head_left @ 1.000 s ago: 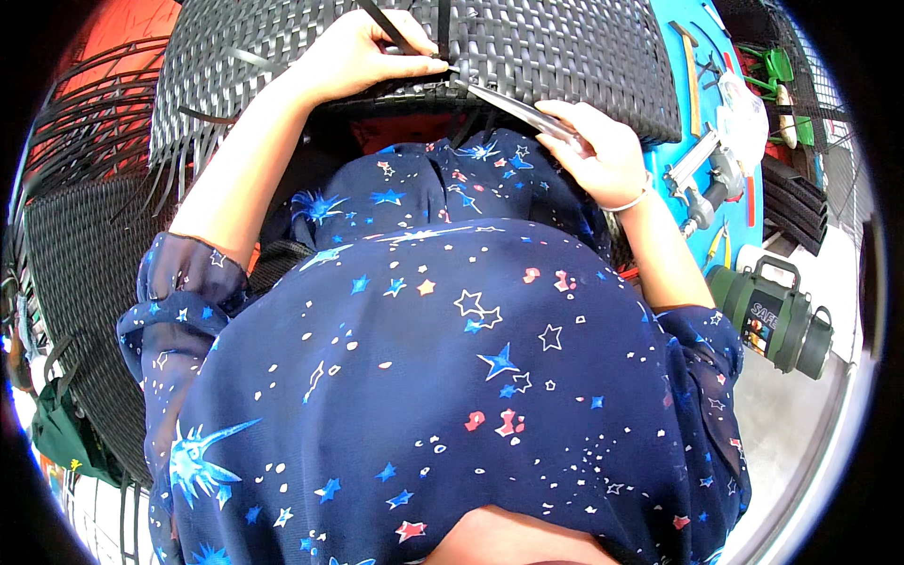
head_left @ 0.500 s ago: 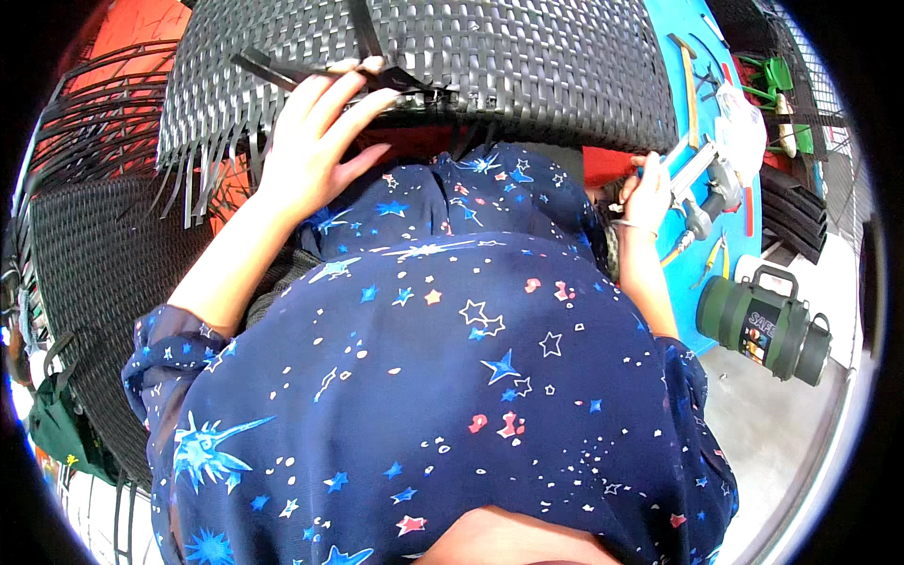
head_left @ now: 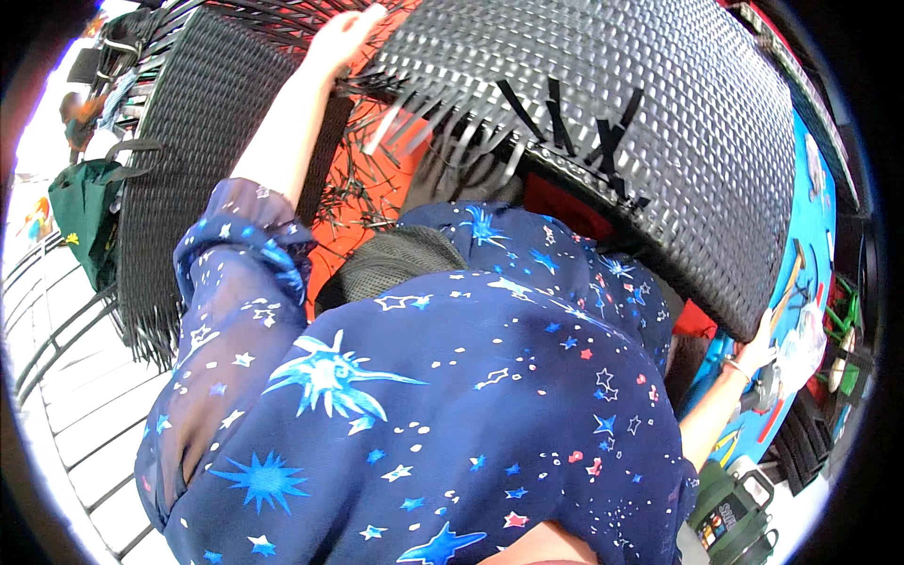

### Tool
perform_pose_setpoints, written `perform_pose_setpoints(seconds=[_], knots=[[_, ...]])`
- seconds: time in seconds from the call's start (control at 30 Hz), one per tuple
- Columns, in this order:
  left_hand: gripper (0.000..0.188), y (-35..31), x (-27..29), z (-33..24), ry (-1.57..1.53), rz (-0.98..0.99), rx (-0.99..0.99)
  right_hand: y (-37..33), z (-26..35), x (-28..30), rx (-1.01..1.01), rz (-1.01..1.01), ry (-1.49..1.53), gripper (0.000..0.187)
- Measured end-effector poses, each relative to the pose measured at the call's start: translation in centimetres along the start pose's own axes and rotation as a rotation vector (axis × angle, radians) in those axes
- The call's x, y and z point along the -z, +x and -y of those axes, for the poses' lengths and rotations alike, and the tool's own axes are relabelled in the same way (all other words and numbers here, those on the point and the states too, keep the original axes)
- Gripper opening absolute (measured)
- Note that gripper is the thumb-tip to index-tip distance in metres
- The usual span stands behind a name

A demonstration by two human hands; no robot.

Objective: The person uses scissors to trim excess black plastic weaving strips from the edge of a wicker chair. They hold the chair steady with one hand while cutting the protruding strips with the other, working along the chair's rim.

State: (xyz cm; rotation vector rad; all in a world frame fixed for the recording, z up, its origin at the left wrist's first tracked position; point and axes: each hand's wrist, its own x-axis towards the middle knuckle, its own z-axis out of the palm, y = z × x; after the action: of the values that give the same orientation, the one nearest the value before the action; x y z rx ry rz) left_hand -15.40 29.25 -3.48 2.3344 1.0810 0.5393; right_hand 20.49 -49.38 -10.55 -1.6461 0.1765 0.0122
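A large black woven wicker panel (head_left: pixel 603 85) lies across the work area in front of my lap. Loose strip ends hang from its left edge, and several cut black strips (head_left: pixel 557 118) stick up along its near edge. My left hand (head_left: pixel 344 40) is stretched out past the panel's far left corner, its fingers extended over black strips; nothing shows in it. At the panel's near right corner is my right hand (head_left: pixel 756 350), its fingers up against the corner as if gripping it, partly hidden by the edge.
On the left stands another dark woven piece (head_left: pixel 207 122) with a green bag (head_left: pixel 89 217) beside it. Strip scraps (head_left: pixel 363 202) litter a red surface. A blue table (head_left: pixel 808 212) with tools and a plastic bag (head_left: pixel 802 347) is at right, near a green flask (head_left: pixel 730 518).
The view has swung left, so the panel appears tilted and farther right. My left hand has left the strips on the near edge and reached out far to the left. My right hand is now at the corner.
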Motion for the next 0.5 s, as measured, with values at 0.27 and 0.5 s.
perform_pose_setpoints(seconds=[0.27, 0.5], knots=[[0.034, -5.4, -3.4, -2.5, -1.012, 0.532, 0.582, -0.3, -0.8, 6.1, -0.116, -0.011, -0.055, 0.047], [0.038, -7.9, -2.2, -3.3, -1.123, 0.357, 0.550, -3.0, 1.9, 1.3, -0.065, -0.078, -0.023, 0.048]])
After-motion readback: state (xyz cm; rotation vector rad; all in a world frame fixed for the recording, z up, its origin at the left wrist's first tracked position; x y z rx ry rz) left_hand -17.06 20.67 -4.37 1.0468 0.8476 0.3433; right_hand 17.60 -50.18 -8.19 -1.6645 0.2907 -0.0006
